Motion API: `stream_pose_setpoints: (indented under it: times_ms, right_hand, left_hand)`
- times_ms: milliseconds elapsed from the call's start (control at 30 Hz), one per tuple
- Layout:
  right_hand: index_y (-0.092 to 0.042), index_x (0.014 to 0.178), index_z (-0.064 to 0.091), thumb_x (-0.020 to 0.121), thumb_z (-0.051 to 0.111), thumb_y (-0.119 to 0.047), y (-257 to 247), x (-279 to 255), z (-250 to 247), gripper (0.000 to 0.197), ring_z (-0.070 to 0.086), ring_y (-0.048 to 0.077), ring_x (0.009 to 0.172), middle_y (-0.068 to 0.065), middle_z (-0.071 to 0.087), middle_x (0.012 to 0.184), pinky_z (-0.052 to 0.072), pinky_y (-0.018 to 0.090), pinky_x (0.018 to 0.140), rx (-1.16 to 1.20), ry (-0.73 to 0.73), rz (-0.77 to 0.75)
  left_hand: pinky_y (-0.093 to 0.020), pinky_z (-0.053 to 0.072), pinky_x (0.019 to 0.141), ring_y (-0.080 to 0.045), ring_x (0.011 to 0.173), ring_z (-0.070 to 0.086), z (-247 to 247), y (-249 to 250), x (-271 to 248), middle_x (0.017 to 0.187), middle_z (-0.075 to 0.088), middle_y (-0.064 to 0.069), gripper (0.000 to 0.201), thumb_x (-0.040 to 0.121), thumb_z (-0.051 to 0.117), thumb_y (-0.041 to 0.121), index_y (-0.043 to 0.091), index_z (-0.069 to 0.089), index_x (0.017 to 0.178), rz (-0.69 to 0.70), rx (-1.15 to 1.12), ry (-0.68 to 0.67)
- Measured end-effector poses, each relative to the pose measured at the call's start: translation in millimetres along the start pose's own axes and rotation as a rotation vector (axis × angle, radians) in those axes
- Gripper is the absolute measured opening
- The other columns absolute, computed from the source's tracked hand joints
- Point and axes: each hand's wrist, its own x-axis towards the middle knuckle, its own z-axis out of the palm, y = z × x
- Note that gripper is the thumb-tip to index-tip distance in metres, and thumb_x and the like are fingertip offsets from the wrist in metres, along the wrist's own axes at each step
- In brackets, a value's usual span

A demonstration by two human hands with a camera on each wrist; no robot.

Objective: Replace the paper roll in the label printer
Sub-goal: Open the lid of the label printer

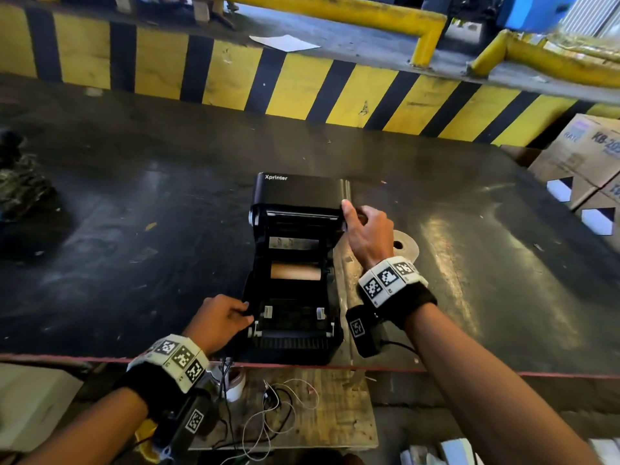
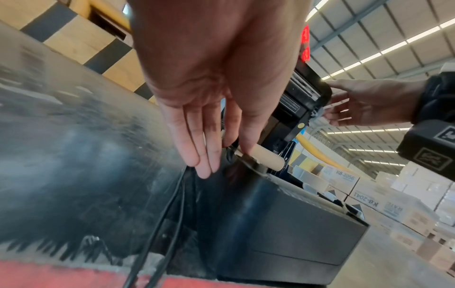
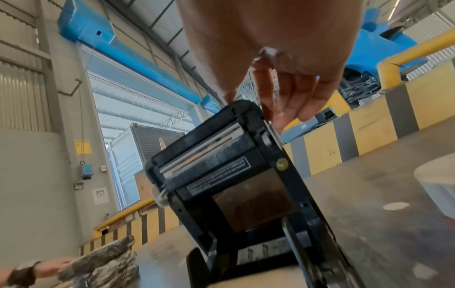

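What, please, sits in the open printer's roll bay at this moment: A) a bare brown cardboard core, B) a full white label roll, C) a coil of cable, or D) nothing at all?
A: with the lid held up by the right hand, the head view shows a bare brown cardboard core lying across the printer bay, with no paper wound on it.

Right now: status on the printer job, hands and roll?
Right hand grips open printer lid at its right edge. Left hand rests open on printer base. Empty cardboard core in the bay. New paper roll beside printer, nothing blocking.
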Motion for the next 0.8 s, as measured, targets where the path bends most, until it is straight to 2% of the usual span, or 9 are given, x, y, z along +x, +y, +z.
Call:
stream_pose_setpoints:
  times_ms: [67,133,267,367,433,533,600,667,800]
  right_hand:
    - [-0.006,0.088,0.068,0.093,0.051,-0.039,0.2,-4.1,2.9,0.038,0.059,0.015,0.073,0.010,0.071,0.085,0.041,0.024,0.069,0.088,0.033,-0.039]
    - [-0.007,0.107,0.066,0.094,0.050,-0.031,2.3,-6.7,6.7,0.032,0.061,0.011,0.088,0.008,0.071,0.102,0.045,0.023,0.080,0.158,0.030,-0.037]
    - [-0.010,0.131,0.050,0.095,0.051,-0.022,6.8,-7.3,10.7,0.038,0.055,0.010,0.113,-0.003,0.059,0.120,0.043,0.027,0.099,0.244,-0.071,-0.004]
    - [-0.008,0.135,0.045,0.096,0.049,-0.018,15.8,-17.0,10.9,0.040,0.048,0.010,0.121,-0.007,0.050,0.126,0.037,0.028,0.106,0.281,-0.121,0.015]
    - [-0.005,0.129,0.051,0.094,0.048,-0.027,33.5,-29.0,16.0,0.042,0.047,0.023,0.126,0.007,0.053,0.133,0.035,0.038,0.109,0.163,-0.137,0.030]
    - [-0.011,0.134,0.047,0.088,0.044,-0.040,57.5,-46.5,25.6,0.054,0.036,0.038,0.133,0.019,0.037,0.147,0.029,0.043,0.107,-0.246,-0.437,0.022]
    - [-0.023,0.142,0.035,0.091,0.048,-0.040,65.1,-57.1,34.1,0.056,0.019,0.035,0.142,0.012,0.015,0.158,0.023,0.048,0.110,-0.416,-0.625,0.040]
    - [-0.022,0.144,0.030,0.093,0.048,-0.038,67.2,-63.0,40.6,0.057,0.007,0.030,0.145,0.010,0.004,0.160,0.018,0.049,0.112,-0.456,-0.688,0.004]
    - [-0.020,0.147,0.023,0.097,0.044,-0.030,62.8,-65.0,40.4,0.055,0.007,0.026,0.146,0.009,0.006,0.159,0.014,0.045,0.114,-0.348,-0.651,-0.004]
  left_hand:
    - [-0.031,0.051,0.094,-0.015,0.086,0.069,-3.3,-1.4,4.3,0.086,0.077,-0.015,0.029,0.080,0.072,0.022,0.009,0.071,0.105,0.001,0.025,-0.008]
    - [-0.032,0.053,0.092,-0.013,0.080,0.069,-6.9,-2.7,11.2,0.081,0.076,-0.011,0.025,0.077,0.075,0.022,0.009,0.072,0.098,0.002,0.052,-0.038]
    - [-0.037,0.056,0.085,-0.017,0.083,0.067,-10.8,2.9,25.0,0.090,0.073,-0.004,0.025,0.075,0.075,0.031,0.015,0.071,0.094,0.025,0.141,-0.021]
    - [-0.037,0.052,0.087,-0.023,0.102,0.062,-11.2,13.4,34.9,0.108,0.067,-0.003,0.038,0.081,0.068,0.035,0.020,0.064,0.115,0.098,0.190,0.092]
    - [-0.041,0.051,0.089,-0.024,0.110,0.057,-10.5,19.0,45.8,0.115,0.064,-0.003,0.046,0.082,0.064,0.040,0.022,0.059,0.124,0.171,0.192,0.137]
    - [-0.043,0.051,0.092,-0.029,0.117,0.052,-3.5,24.3,65.4,0.124,0.059,-0.011,0.053,0.083,0.062,0.042,0.020,0.054,0.130,0.174,0.242,0.129]
    - [-0.044,0.045,0.100,-0.031,0.125,0.043,2.5,27.6,71.7,0.133,0.054,-0.011,0.047,0.085,0.060,0.040,0.021,0.057,0.127,0.142,0.310,0.111]
    - [-0.043,0.041,0.103,-0.031,0.128,0.039,8.8,30.2,76.1,0.134,0.054,-0.010,0.035,0.087,0.059,0.035,0.021,0.064,0.119,0.124,0.322,0.108]
    - [-0.046,0.041,0.103,-0.037,0.125,0.045,10.2,28.1,83.4,0.131,0.058,-0.015,0.025,0.085,0.064,0.027,0.015,0.073,0.104,0.121,0.238,0.165]
